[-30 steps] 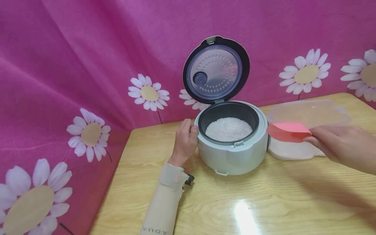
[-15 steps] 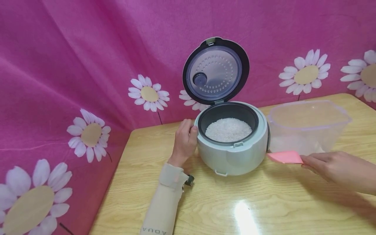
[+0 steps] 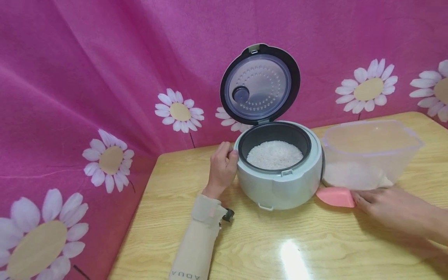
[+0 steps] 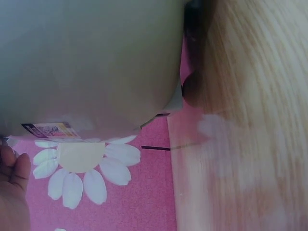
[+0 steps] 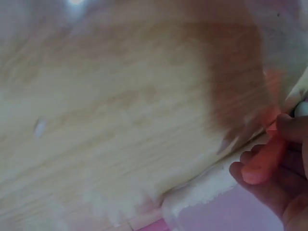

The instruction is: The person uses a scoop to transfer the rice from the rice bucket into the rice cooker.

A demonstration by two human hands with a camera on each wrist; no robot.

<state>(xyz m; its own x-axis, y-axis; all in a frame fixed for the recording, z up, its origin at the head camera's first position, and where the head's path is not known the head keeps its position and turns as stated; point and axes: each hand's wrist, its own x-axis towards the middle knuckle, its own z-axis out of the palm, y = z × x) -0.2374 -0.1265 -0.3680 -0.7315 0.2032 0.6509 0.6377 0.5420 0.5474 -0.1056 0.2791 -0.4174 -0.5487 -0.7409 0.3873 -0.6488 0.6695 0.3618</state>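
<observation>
A pale green rice cooker [image 3: 280,190] stands with its lid [image 3: 260,85] raised, and white rice [image 3: 274,154] lies in its dark inner pot. My left hand [image 3: 223,167] grips the cooker's left rim with curled fingers; in the left wrist view the cooker's side [image 4: 91,62] fills the upper left. Low over the table, just right of the cooker's base, is a pink scoop [image 3: 336,196]. Its handle [image 5: 264,161] is held between the thumb and fingers of my right hand [image 3: 395,210], and the scoop's blade points left with its pink outer side showing.
Right of the cooker stands a clear plastic container [image 3: 371,155] with a lilac rim and white grains at its bottom. The wooden table [image 3: 252,245] meets a pink cloth [image 3: 196,50] with daisies behind and at the left. A small white speck [image 5: 40,126] lies on the table.
My right hand has come down with the scoop from in front of the container to near the tabletop, turning the scoop over. My left hand stays on the cooker's rim.
</observation>
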